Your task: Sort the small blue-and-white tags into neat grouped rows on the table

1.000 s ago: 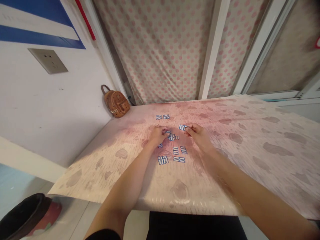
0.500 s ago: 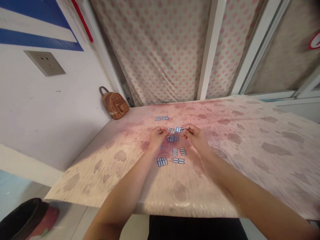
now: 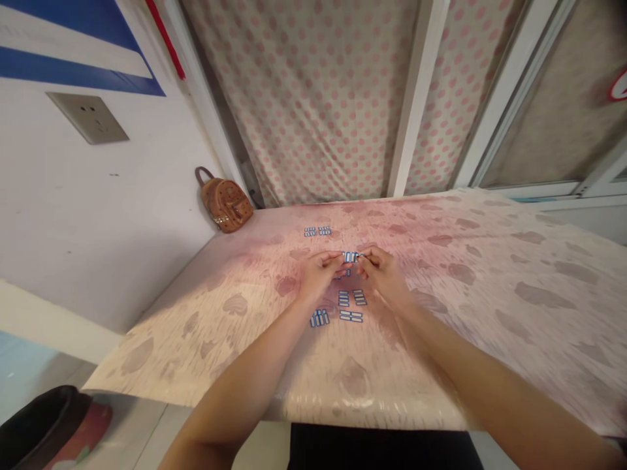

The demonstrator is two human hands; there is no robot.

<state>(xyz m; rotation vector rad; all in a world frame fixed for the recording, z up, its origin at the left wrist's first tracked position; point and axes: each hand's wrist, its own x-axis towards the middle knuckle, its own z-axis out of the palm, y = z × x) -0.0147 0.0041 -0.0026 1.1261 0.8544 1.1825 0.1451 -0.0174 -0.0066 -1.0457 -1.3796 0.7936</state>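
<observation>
The left hand (image 3: 319, 273) and the right hand (image 3: 385, 269) are close together over the worktop (image 3: 490, 274), with a small blue and white strip (image 3: 351, 257) right between them. Each one pinches an end with thumb and finger, so neither is nearer. I can't tell if the strip is one piece or two. Its long way goes from side to side, from one hand to the other, and its little white bars point away from the person. Part of a tile (image 3: 348, 273) peeks out by the left fingertips. More tiles (image 3: 343, 298) lie on the near side of the hands, and two small groups (image 3: 310, 231) lie beyond them.
</observation>
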